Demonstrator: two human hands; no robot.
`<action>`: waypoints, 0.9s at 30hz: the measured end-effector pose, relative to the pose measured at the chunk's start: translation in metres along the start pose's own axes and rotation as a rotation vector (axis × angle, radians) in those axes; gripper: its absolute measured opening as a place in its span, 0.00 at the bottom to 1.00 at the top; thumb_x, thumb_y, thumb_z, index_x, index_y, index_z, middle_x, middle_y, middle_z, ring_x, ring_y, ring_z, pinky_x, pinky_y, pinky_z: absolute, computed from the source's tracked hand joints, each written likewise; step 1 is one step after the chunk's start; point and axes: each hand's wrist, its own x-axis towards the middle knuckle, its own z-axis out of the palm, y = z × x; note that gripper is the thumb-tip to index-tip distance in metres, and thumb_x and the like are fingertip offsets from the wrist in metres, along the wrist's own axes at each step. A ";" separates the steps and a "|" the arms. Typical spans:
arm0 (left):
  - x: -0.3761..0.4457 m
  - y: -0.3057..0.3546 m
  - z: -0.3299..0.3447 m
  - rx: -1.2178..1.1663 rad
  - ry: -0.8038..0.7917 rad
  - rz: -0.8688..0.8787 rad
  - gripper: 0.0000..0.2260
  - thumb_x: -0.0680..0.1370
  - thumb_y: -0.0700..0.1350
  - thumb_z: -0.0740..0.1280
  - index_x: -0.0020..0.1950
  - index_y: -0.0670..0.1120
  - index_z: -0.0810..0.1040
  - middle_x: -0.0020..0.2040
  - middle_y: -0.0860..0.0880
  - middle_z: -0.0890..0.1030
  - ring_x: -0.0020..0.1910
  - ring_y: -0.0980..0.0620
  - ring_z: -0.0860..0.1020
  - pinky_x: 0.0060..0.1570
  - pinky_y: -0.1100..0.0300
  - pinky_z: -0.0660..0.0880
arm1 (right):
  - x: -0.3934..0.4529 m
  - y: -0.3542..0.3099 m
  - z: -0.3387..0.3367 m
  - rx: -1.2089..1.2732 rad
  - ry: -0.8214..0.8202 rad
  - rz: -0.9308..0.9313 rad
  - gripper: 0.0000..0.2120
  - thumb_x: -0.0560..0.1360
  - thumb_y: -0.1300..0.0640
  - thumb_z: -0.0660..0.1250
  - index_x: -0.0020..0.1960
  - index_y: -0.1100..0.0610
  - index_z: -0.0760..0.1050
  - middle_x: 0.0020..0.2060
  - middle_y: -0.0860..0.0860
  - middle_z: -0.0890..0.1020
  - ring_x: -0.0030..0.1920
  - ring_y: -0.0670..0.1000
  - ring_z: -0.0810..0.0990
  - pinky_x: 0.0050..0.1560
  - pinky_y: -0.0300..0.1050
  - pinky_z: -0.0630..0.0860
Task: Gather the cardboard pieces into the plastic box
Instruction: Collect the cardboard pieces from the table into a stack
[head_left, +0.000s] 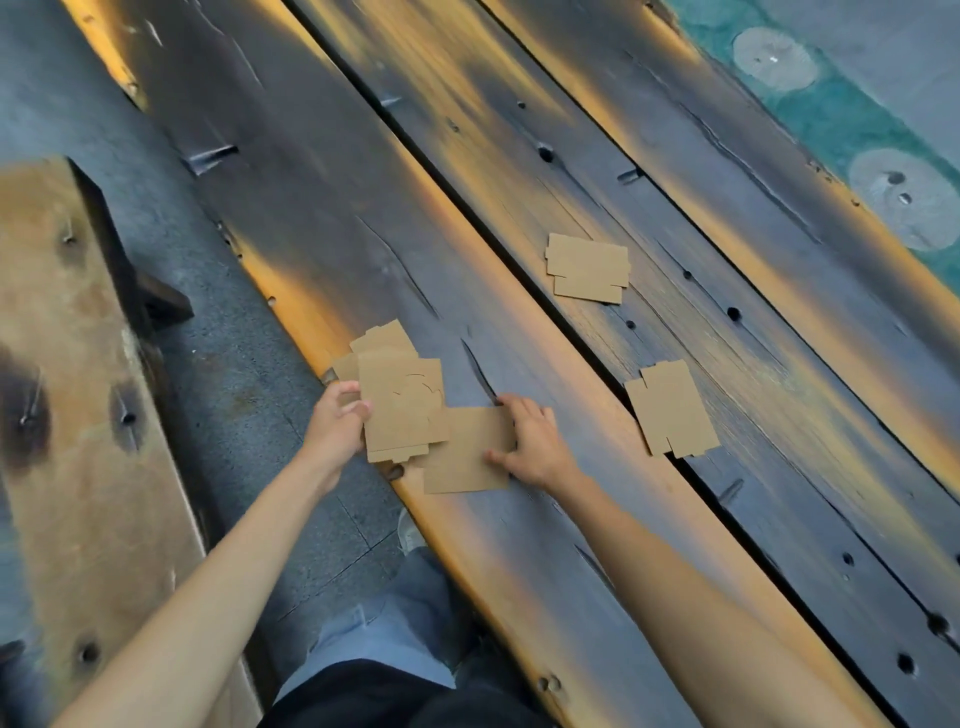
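My left hand (340, 415) grips a fanned stack of brown cardboard pieces (397, 400) above the near edge of the dark wooden table (337, 218). My right hand (532, 441) presses on a flat cardboard piece (467, 452) lying at the table edge, fingers curled over its right side. Two more sets of cardboard lie flat on the table: one (672, 415) to the right of my right hand, and a small pile (588, 267) farther away. No plastic box is in view.
The table is made of long planks with dark gaps (691, 467) between them. A wooden bench (78, 389) runs along the left, with grey pavement (244, 415) between bench and table. My legs (384, 623) show below. Green ground (852, 119) lies at the far right.
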 end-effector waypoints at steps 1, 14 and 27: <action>0.002 0.000 -0.005 -0.010 0.008 -0.008 0.13 0.84 0.37 0.60 0.68 0.45 0.70 0.55 0.44 0.83 0.49 0.49 0.82 0.50 0.45 0.80 | 0.004 -0.004 0.000 -0.035 -0.032 -0.020 0.44 0.70 0.45 0.77 0.79 0.49 0.59 0.76 0.47 0.66 0.70 0.56 0.63 0.68 0.51 0.70; 0.015 0.017 -0.001 -0.101 -0.051 -0.078 0.10 0.84 0.37 0.60 0.64 0.48 0.70 0.59 0.45 0.82 0.57 0.46 0.82 0.46 0.50 0.81 | 0.000 -0.006 0.011 -0.154 0.023 0.104 0.47 0.65 0.45 0.80 0.77 0.48 0.60 0.64 0.53 0.71 0.69 0.57 0.62 0.64 0.52 0.67; 0.003 0.032 0.008 -0.144 -0.194 -0.066 0.14 0.84 0.39 0.58 0.61 0.51 0.81 0.54 0.52 0.88 0.54 0.53 0.86 0.41 0.58 0.83 | -0.061 0.024 -0.064 0.749 0.074 0.356 0.09 0.78 0.68 0.70 0.56 0.61 0.83 0.38 0.49 0.77 0.34 0.40 0.80 0.38 0.30 0.77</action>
